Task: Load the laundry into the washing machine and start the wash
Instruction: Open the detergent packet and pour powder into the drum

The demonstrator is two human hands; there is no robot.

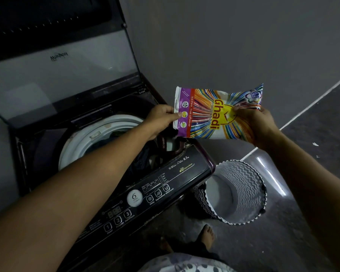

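Observation:
A top-loading washing machine [186, 173] stands with its lid [63, 75] raised. Dark clothes [116, 135] lie inside the white-rimmed drum [82, 142]. Above the machine's right corner I hold a colourful detergent powder packet [210, 112] sideways. My left hand [161, 120] pinches its purple end, thumb on the front. My right hand [257, 126] grips the other end from below. Under the packet the small detergent drawer [173, 144] stands open.
The control panel [145, 197] with buttons and a round dial faces me at the front. A zigzag-patterned laundry basket [243, 185] stands on the floor to the right of the machine, its inside bare. My foot [207, 235] is beside it. A grey wall rises behind.

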